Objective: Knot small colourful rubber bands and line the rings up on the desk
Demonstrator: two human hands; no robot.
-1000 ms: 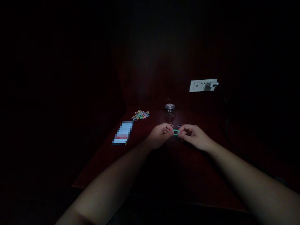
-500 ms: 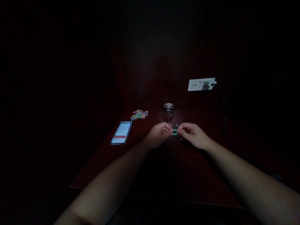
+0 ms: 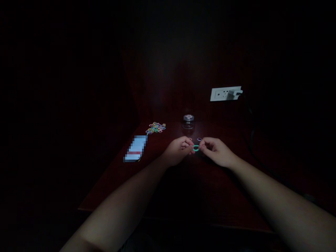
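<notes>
Between my two hands a small green hair tie (image 3: 196,150) is held as a ring over the table. My left hand (image 3: 180,150) pinches its left side, and my right hand (image 3: 214,150) pinches its right side; both are closed on it. Just beyond my fingers a purple hair tie (image 3: 199,139) lies on the table. A pinkish hair tie (image 3: 190,139) rests beside it, partly hidden by my left hand.
A pile of pastel hair ties (image 3: 156,128) lies at the back left, behind a phone (image 3: 135,148) with a blurred screen. A clear lidded jar (image 3: 188,122) stands near the back wall. A socket (image 3: 219,94) with a plug is on the wall, above the dark red table (image 3: 115,189).
The green hair tie has become slightly rounder and less stretched between my fingertips. Both hands stay in nearly the same place.
</notes>
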